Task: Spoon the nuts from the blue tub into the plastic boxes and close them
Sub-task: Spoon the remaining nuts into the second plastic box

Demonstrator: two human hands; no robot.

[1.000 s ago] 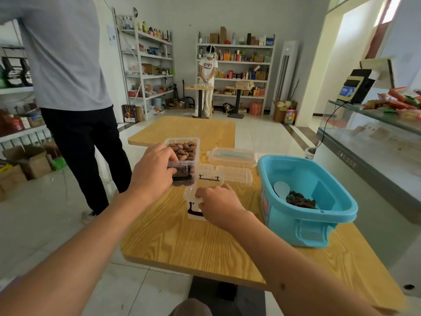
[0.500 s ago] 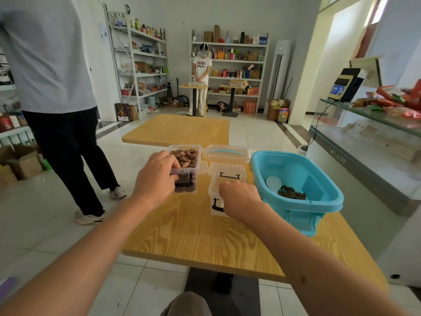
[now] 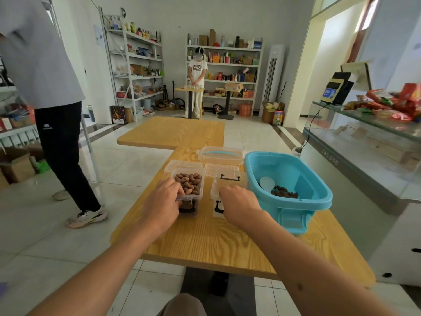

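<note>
A clear plastic box (image 3: 189, 187) filled with brown nuts stands open on the wooden table (image 3: 205, 238), its lid hinged back behind it. My left hand (image 3: 164, 202) grips its near left corner. Right beside it stands a second clear box (image 3: 227, 179) with a black latch, open and apparently without nuts; my right hand (image 3: 237, 205) grips its near edge. The blue tub (image 3: 287, 192) sits to the right, holding a small heap of nuts (image 3: 284, 193) and a white spoon (image 3: 267, 184).
A third clear box with its blue-handled lid on (image 3: 220, 155) lies behind the two. A person in dark trousers (image 3: 61, 142) stands at the left of the table, another stands far back. A glass counter (image 3: 373, 142) runs along the right.
My view has drifted, and the boxes now sit a little closer to the tub. Both hands keep their hold on the two boxes. The person at the left has stepped.
</note>
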